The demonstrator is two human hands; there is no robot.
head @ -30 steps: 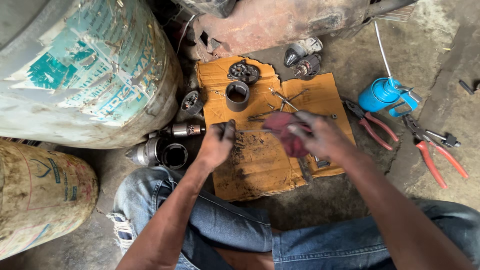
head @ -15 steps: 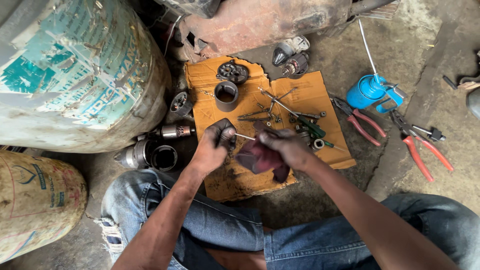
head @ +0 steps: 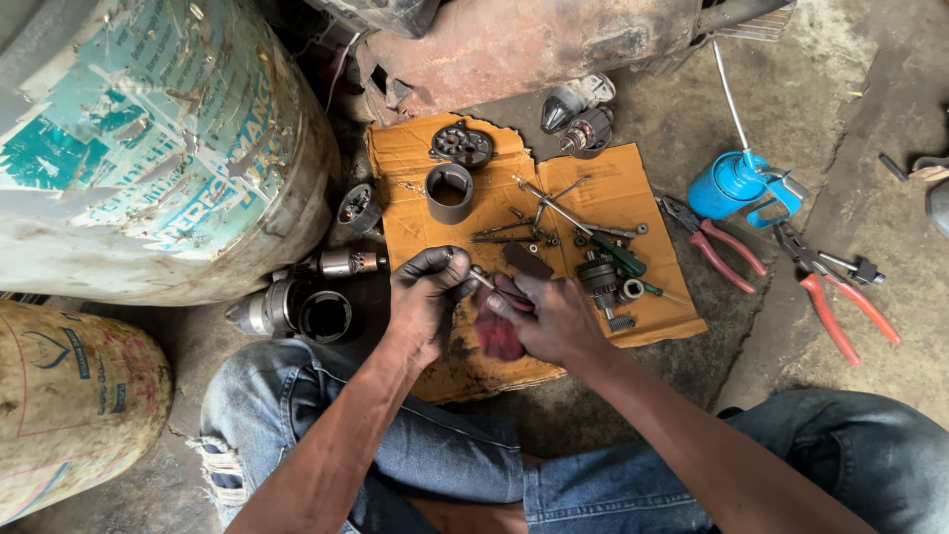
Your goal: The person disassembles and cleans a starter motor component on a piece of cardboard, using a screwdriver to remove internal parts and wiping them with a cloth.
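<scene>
My left hand (head: pixel 427 297), black with grease, pinches one end of a thin metal rod (head: pixel 484 281) over a brown cardboard sheet (head: pixel 593 188). My right hand (head: pixel 554 318) holds a dark red rag (head: pixel 497 331) wrapped around the rod's other end. Both hands meet at the cardboard's near edge. On the cardboard lie a metal ring housing (head: pixel 449 192), a gear plate (head: pixel 462 145), a small gear assembly (head: pixel 598 274), a green-handled screwdriver (head: pixel 623 259) and several long bolts (head: pixel 554 208).
A large painted drum (head: pixel 148 148) stands at left, a sack-like drum (head: pixel 69 415) below it. Motor parts (head: pixel 306 311) lie beside my knee. A blue oil can (head: pixel 733 183) and two red-handled pliers (head: pixel 840 307) rest on the concrete at right. Rusty machinery (head: pixel 524 44) sits behind.
My hands have drawn closer to me and nearer together, the rag now wrapped around the rod. The view has shifted slightly.
</scene>
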